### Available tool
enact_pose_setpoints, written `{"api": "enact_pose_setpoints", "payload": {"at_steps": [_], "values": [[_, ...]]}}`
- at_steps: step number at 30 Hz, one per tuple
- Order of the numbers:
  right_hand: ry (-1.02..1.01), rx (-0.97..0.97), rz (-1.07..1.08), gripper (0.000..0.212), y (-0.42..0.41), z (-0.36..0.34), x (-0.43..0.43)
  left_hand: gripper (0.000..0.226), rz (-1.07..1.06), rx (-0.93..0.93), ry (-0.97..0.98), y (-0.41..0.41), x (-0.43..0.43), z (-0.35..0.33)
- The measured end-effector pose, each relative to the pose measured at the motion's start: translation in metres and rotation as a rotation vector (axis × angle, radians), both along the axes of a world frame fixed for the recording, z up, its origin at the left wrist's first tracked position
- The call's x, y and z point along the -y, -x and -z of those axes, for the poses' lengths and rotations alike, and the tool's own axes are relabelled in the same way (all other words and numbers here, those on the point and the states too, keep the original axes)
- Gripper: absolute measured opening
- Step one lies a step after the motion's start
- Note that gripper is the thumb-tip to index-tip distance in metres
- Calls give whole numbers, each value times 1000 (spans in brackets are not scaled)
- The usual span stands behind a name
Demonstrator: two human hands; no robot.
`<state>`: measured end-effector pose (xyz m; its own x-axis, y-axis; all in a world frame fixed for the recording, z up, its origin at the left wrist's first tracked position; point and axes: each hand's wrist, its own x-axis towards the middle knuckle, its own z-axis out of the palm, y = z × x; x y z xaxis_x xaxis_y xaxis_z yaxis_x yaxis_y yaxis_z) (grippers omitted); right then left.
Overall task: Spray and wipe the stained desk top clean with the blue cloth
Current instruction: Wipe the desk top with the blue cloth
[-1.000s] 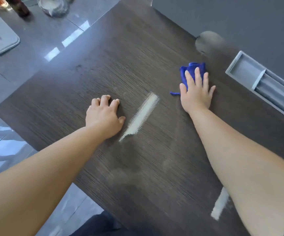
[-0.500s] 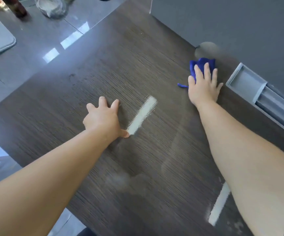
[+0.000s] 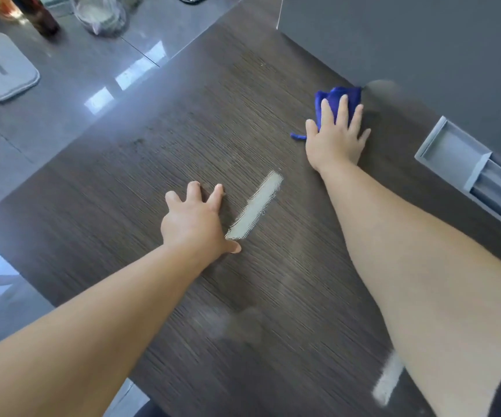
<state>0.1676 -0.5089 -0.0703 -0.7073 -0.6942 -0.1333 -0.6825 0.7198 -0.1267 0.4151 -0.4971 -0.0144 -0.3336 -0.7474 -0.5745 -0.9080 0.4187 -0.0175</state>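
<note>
The dark wood-grain desk top (image 3: 153, 176) fills the middle of the view. My right hand (image 3: 336, 136) presses flat on the bunched blue cloth (image 3: 338, 96) at the desk's far edge, right against the grey partition. My left hand (image 3: 196, 221) rests palm down on the bare wood with fingers spread and holds nothing. A pale whitish streak (image 3: 256, 206) lies just right of my left hand. A second pale streak (image 3: 389, 379) shows near the front, partly hidden by my right forearm. Faint smears (image 3: 231, 325) mark the wood near the front.
A grey partition (image 3: 408, 40) stands along the desk's far right side, with a grey recessed cable tray (image 3: 450, 152) set in the top. On the glossy floor at upper left sit a grey flat lid (image 3: 2, 67), a dark bottle (image 3: 43, 16) and a clear bag (image 3: 101, 16).
My right hand has pushed the blue cloth away from me, up to the partition. My left hand has spread its fingers and stayed beside the pale streak.
</note>
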Motion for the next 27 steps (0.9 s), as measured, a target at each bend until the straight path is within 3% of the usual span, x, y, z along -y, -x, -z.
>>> {"api": "enact_pose_setpoints", "payload": {"at_steps": [2, 7, 9, 12, 14, 17, 20, 23, 25, 27], "values": [[3, -1, -72, 55, -34, 0, 10, 110, 5, -30, 2, -2, 1, 0], [1, -31, -767, 54, -76, 1, -25, 90, 32, -153, -46, -22, 2, -4], [-32, -51, -712, 51, -51, -1, -22, 78, 20, -281, -91, -40, 8, -6], [-57, 0, -284, 50, -35, -1, -7, 61, -8, -390, -108, -70, 14, -5], [-26, -16, -136, 53, -58, 0, 8, 52, -26, -404, -53, -88, 19, -3], [-2, -30, -258, 56, -128, 2, 5, 44, -57, -416, -1, -111, 22, 1], [69, 26, -661, 57, -196, 8, -35, 42, -59, -422, 22, -131, 21, 4], [54, -10, -979, 51, -189, 8, -65, 42, -74, -412, 19, -151, 21, 4], [62, -37, -836, 51, -164, 7, -62, 42, -75, -394, 24, -165, 21, 3], [-8, -12, -479, 51, -156, 2, -48, 44, -84, -374, 30, -181, 19, 4]]}}
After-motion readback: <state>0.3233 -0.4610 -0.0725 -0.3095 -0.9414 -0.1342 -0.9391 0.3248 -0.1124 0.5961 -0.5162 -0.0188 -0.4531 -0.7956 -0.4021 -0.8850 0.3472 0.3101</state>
